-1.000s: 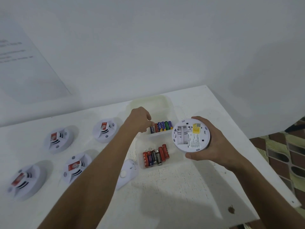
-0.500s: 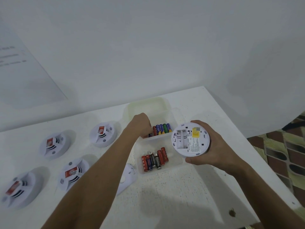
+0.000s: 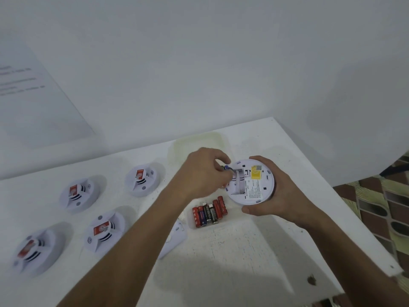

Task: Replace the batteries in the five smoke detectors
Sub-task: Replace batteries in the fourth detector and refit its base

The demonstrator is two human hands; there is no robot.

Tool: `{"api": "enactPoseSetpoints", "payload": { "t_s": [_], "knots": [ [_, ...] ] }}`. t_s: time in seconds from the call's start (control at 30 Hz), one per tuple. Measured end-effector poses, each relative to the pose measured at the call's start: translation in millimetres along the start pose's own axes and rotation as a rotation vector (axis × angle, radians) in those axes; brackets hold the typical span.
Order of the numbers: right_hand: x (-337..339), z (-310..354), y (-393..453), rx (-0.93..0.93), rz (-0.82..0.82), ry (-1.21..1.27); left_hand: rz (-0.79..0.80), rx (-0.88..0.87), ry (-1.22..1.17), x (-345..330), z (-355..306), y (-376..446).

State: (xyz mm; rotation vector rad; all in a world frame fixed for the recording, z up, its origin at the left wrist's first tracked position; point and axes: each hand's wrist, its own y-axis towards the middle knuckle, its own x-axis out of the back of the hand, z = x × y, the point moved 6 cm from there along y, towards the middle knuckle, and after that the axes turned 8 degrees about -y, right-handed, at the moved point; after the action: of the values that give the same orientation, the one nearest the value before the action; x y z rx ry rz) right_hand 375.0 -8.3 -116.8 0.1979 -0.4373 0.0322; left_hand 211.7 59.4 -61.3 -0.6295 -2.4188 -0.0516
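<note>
My right hand [image 3: 278, 196] grips a round white smoke detector [image 3: 254, 185], back side up, with its battery bay open and a yellow label beside it. My left hand [image 3: 203, 173] pinches a battery [image 3: 226, 167] at the bay's left edge; only its blue and green tip shows. Below the hands, several red, blue and black batteries [image 3: 209, 211] lie in the near compartment of a clear tray [image 3: 234, 220]. The far compartment is hidden behind my hands. A white detector cover [image 3: 174, 238] lies on the table beside my left forearm.
Several other smoke detectors with red labels sit on the white table at the left: [image 3: 141, 179], [image 3: 78, 193], [image 3: 104, 231], [image 3: 33, 251]. A clear lid [image 3: 194, 142] lies behind the tray. The table's right edge [image 3: 345, 209] drops to a patterned floor. A wall stands close behind.
My left hand lifted a battery out of the tray's far compartment and moved right to the detector's bay. My right hand brought the detector slightly closer to it.
</note>
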Motion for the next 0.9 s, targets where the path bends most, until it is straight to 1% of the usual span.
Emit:
{"api": "enactPoseSetpoints", "payload": {
  "t_s": [0.13,0.27,0.33,0.4,0.47,0.53,0.7,0.9],
  "knots": [
    [-5,5,-1,0.009,-0.007,0.01,-0.052,-0.02,0.028,-9,0,-11],
    [-8,12,-2,0.016,-0.009,0.019,-0.112,-0.102,0.112,-16,-4,-20],
    [-8,15,-2,0.02,-0.014,0.017,-0.111,-0.154,0.123,-18,-3,-24],
    [-7,16,-3,0.018,-0.018,0.021,-0.06,-0.159,0.101,-15,2,-25],
    [-4,17,-4,0.016,-0.017,0.028,0.018,-0.113,0.058,-12,11,-26],
    [-2,18,-5,0.032,-0.012,0.029,0.064,-0.089,-0.014,-10,15,-28],
    [-6,19,-5,0.044,0.034,0.041,0.102,-0.031,-0.349,-11,18,-32],
    [-7,16,-4,0.04,0.065,0.057,0.059,0.019,-0.403,-10,27,-31]
  ]
}}
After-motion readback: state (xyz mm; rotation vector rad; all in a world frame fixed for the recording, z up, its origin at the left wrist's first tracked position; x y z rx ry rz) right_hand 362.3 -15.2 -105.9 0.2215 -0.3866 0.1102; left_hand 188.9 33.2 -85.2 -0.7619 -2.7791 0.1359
